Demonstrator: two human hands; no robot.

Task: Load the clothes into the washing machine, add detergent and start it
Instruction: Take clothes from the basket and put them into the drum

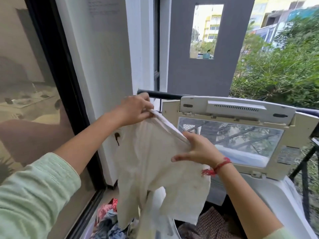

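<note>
Both hands hold up a white garment [155,163] by its top hem. My left hand [136,108] pinches the hem's upper left end; my right hand [198,149] grips its lower right end. The cloth hangs down between the clothes pile and the washing machine [276,195]. The top-loader's lid [238,133] stands raised, its window facing me. A brown patterned cloth [212,223] lies inside the tub opening at the bottom.
A pile of coloured clothes [108,219] sits at the bottom left, beside a glass sliding door [34,100]. A black balcony railing [165,95] runs behind the machine, with bushes [284,71] beyond. A grey wall with an opening [203,75] stands at the back.
</note>
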